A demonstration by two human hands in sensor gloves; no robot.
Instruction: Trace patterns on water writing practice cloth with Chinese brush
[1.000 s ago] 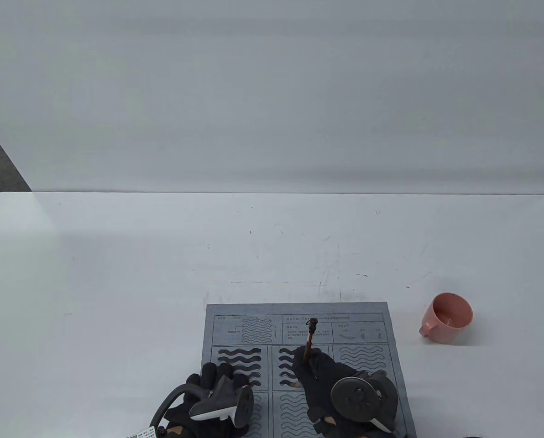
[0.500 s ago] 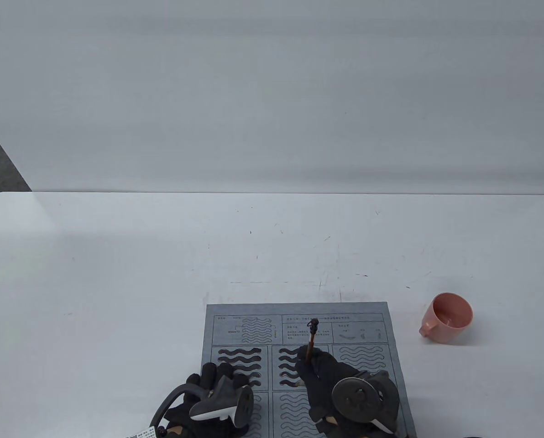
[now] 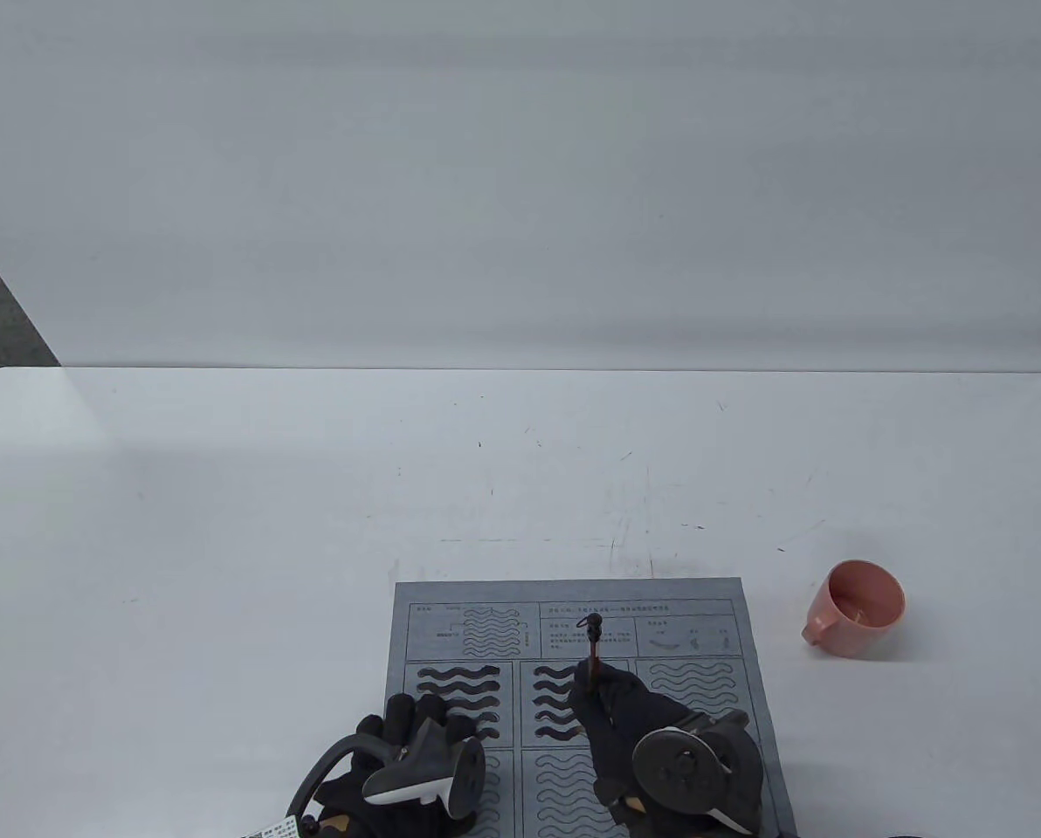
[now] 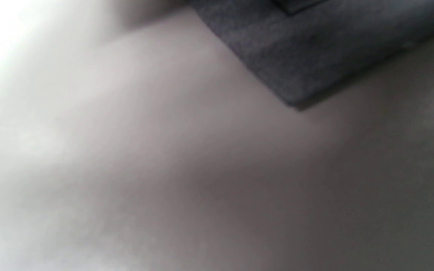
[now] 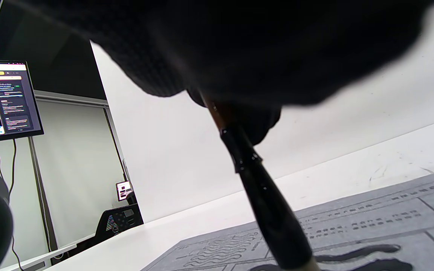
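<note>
A grey water writing cloth (image 3: 704, 611) lies at the table's near edge, printed with panels of wavy lines. The upper left panel and the left part of the middle panel show dark wet waves (image 3: 459, 674). My right hand (image 3: 612, 703) grips a Chinese brush (image 3: 592, 646) upright over the middle panel; its tip is hidden by the hand. In the right wrist view the brush's dark ferrule (image 5: 266, 203) slants down onto the cloth (image 5: 390, 222). My left hand (image 3: 398, 724) rests on the cloth's left side. The left wrist view shows only a cloth corner (image 4: 296, 56).
A pink cup (image 3: 857, 608) stands on the white table (image 3: 224, 524) right of the cloth. A monitor (image 5: 2, 99) and a chair show beyond the table in the right wrist view. A white wall stands behind the table.
The brush's top end has shifted slightly left and toward me, and my right hand has moved a little with it. The left hand has not moved.
</note>
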